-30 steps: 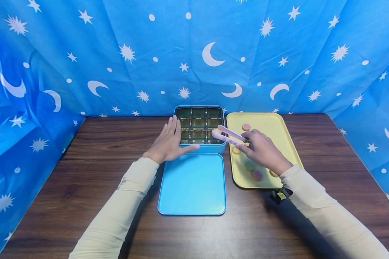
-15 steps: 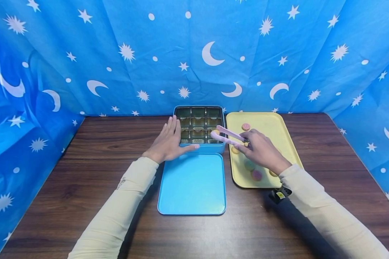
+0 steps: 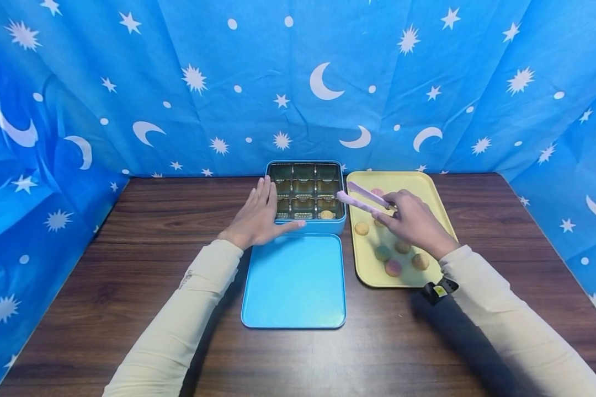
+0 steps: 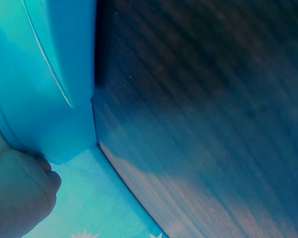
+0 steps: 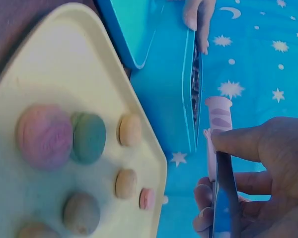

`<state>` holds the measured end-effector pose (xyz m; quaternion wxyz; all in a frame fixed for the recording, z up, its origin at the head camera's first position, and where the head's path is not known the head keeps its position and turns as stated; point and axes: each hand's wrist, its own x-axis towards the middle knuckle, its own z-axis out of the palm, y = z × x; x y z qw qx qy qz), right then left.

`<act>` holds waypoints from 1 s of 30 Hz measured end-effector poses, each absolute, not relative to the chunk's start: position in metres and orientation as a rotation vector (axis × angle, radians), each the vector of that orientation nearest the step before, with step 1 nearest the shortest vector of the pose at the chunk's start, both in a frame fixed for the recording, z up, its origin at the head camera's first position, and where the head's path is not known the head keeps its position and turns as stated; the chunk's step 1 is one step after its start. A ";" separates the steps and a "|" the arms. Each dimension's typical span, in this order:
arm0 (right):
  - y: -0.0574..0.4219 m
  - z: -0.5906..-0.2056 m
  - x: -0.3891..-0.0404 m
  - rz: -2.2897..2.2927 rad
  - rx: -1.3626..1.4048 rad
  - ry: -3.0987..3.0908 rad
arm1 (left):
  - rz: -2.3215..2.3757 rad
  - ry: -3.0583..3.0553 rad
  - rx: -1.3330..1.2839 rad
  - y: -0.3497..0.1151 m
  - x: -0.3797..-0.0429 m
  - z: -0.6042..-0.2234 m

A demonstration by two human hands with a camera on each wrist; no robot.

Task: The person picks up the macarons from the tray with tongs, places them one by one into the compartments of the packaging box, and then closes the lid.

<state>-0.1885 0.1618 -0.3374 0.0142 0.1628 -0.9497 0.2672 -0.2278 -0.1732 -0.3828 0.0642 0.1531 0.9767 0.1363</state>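
Note:
My left hand lies with straight fingers along the left wall of a blue tin, its thumb stretched along the front rim. Inside the tin is a gold divider tray. One pale yellow macaron sits in its front right compartment. My right hand holds tongs with pink tips, over the left part of a yellow tray. The tips are spread, with nothing between them, beside the tin's right rim. Several macarons lie on the tray, among them a pink one and a green one.
The blue lid lies directly in front of the tin on the dark wooden table. A blue cloth with stars and moons hangs behind and at both sides. The tray stands close to the tin's right side.
The pale yellow macaron has left the tongs and now rests in the tin's front right compartment. The tongs have spread, and my right hand has moved right and back. My left hand stays put.

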 end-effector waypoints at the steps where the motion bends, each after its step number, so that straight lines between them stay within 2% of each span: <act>1: 0.164 -0.337 -0.190 0.832 0.503 -2.953 | 0.413 2.947 0.462 -0.173 -0.228 -0.383; 30: 0.202 -0.364 -0.218 0.812 0.254 -3.006 | 0.428 2.932 0.454 -0.173 -0.226 -0.380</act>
